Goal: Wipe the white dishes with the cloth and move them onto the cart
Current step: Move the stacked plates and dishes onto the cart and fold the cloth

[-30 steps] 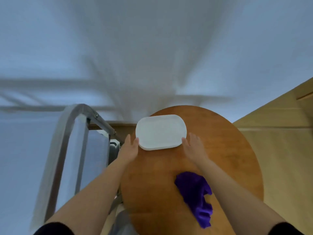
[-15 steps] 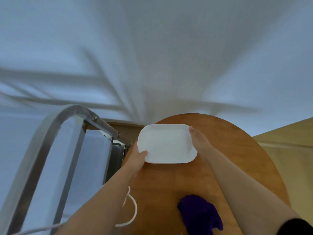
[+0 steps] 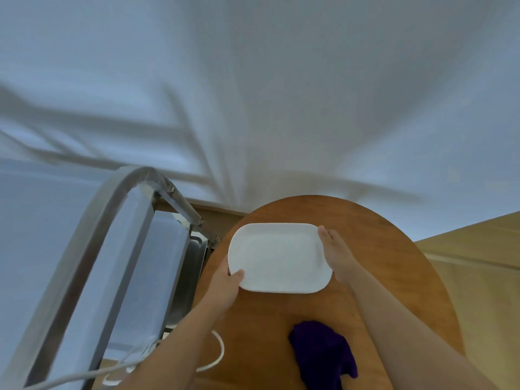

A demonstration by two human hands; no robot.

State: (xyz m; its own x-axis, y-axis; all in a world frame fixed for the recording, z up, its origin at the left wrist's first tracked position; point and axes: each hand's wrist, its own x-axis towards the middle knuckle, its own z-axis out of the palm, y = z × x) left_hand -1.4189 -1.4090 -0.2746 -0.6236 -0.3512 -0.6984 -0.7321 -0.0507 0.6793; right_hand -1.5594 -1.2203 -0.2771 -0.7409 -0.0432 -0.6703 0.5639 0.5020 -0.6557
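A white rectangular dish point(image 3: 277, 256) with rounded corners is over the round wooden table point(image 3: 394, 263), held from both sides. My left hand point(image 3: 226, 285) grips its near left corner, thumb on the rim. My right hand point(image 3: 336, 254) holds the right edge, fingers along the rim. A crumpled purple cloth point(image 3: 323, 354) lies on the table near me, between my forearms. The metal cart point(image 3: 157, 249) stands to the left of the table.
The cart's curved steel handle point(image 3: 92, 235) rises at the left, with a steel tray point(image 3: 194, 263) beside the table edge. A white cable point(image 3: 216, 358) loops under my left forearm. A pale wall fills the background; wooden flooring shows at the right.
My hands went from touching the dish's near edge to gripping its sides. The dish now sits slightly lower and closer in view, as the camera tilted.
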